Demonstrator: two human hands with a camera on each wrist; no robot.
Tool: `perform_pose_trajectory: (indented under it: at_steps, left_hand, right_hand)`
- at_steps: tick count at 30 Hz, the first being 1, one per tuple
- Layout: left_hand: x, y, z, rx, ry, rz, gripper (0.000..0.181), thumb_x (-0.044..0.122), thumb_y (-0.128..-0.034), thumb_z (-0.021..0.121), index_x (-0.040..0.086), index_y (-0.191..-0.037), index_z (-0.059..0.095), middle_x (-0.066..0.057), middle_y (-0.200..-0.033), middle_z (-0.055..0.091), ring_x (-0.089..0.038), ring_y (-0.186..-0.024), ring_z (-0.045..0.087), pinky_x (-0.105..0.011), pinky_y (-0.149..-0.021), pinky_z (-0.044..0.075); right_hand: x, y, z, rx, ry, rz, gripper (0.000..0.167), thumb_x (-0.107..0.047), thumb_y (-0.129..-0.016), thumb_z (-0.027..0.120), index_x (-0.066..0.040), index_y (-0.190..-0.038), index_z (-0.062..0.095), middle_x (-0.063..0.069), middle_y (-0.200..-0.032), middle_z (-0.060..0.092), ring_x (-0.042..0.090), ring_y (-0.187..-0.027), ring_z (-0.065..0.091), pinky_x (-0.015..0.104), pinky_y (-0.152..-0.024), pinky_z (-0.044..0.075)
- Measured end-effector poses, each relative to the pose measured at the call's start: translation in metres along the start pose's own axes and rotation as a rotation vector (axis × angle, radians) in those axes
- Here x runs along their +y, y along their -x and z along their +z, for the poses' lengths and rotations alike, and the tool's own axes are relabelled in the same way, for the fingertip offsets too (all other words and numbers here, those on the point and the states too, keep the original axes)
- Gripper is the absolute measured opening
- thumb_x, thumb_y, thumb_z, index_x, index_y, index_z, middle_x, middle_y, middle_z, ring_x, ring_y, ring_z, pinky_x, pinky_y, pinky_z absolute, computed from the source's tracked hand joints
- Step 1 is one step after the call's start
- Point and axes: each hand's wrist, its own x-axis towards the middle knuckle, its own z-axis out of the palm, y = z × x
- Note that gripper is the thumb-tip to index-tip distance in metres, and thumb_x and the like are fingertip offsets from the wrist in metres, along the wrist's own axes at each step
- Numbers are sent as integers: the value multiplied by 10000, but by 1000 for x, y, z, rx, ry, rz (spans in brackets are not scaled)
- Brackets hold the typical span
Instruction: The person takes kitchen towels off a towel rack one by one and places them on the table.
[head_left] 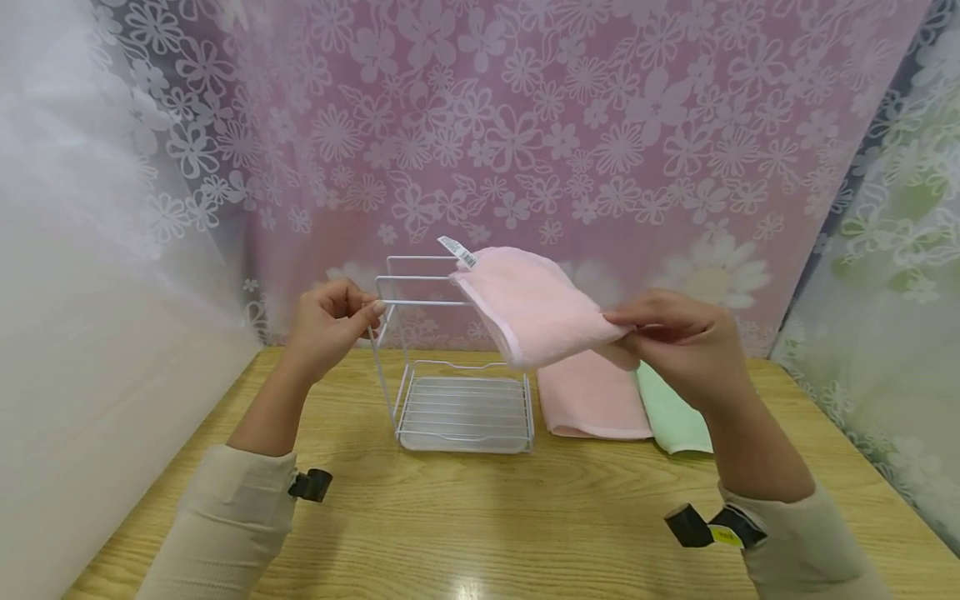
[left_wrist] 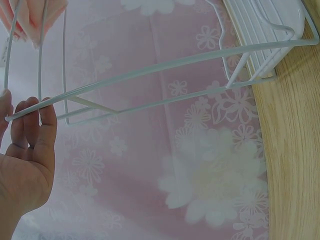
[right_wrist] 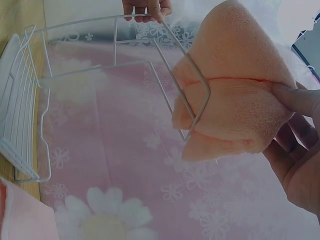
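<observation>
A white wire rack [head_left: 424,303] stands on the table, with bars at its top reaching to the right. My left hand [head_left: 330,325] pinches its upper left corner between thumb and fingers. My right hand [head_left: 686,346] grips the right end of a folded pink towel [head_left: 532,304]. The towel's other end is at the free ends of the bars. In the right wrist view, the bars cross in front of part of the folded towel [right_wrist: 235,107]. A white label [head_left: 457,252] sticks up from its far corner.
A second pink towel [head_left: 592,400] lies on the wooden table [head_left: 465,517] right of the rack, with a green towel [head_left: 675,417] beside it. A white tray [head_left: 465,446] sits in the rack's base. Floral curtain [head_left: 510,125] hangs behind.
</observation>
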Motion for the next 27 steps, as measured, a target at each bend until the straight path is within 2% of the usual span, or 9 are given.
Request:
perform_pose_trajectory:
  at_steps: [6, 11, 15, 22, 27]
  left_hand:
    - [1, 0, 0, 0, 11, -3, 158, 31, -915, 679, -70, -817, 607, -159, -787, 656, -229, -651, 653, -292, -601, 588]
    - [4, 1, 0, 1, 6, -6, 163, 30, -917, 676, -74, -814, 603, -147, -765, 656, -182, -645, 647, -277, -603, 583]
    - [4, 1, 0, 3, -4, -10, 175, 44, -919, 679, -68, -807, 604, -165, -772, 653, -211, -652, 647, -287, -607, 585]
    - [4, 1, 0, 3, -7, -21, 181, 55, -921, 681, -69, -813, 604, -159, -752, 652, -225, -664, 654, -298, -619, 590]
    - [3, 1, 0, 2, -8, -17, 182, 55, -920, 681, -67, -810, 603, -146, -768, 656, -239, -664, 655, -303, -616, 591]
  right_hand:
    - [-2, 3, -3, 52, -101, -18, 150, 143, -797, 722, 200, -930, 682, 209, -934, 703, 217, -834, 669, 215, -670, 570]
    - [-5, 1, -1, 109, -247, -72, 151, 231, -767, 685, 266, -905, 634, 240, -921, 698, 260, -832, 676, 241, -682, 569]
    - [-11, 0, 0, 134, -321, -97, 140, 262, -763, 661, 280, -896, 623, 259, -905, 693, 273, -810, 672, 248, -665, 553]
    - [-17, -1, -3, 121, -353, -112, 154, 278, -743, 664, 290, -888, 614, 278, -878, 683, 280, -801, 668, 269, -723, 574]
    - [-22, 2, -5, 131, -376, -108, 159, 287, -742, 655, 297, -894, 607, 285, -870, 678, 285, -789, 656, 268, -704, 569]
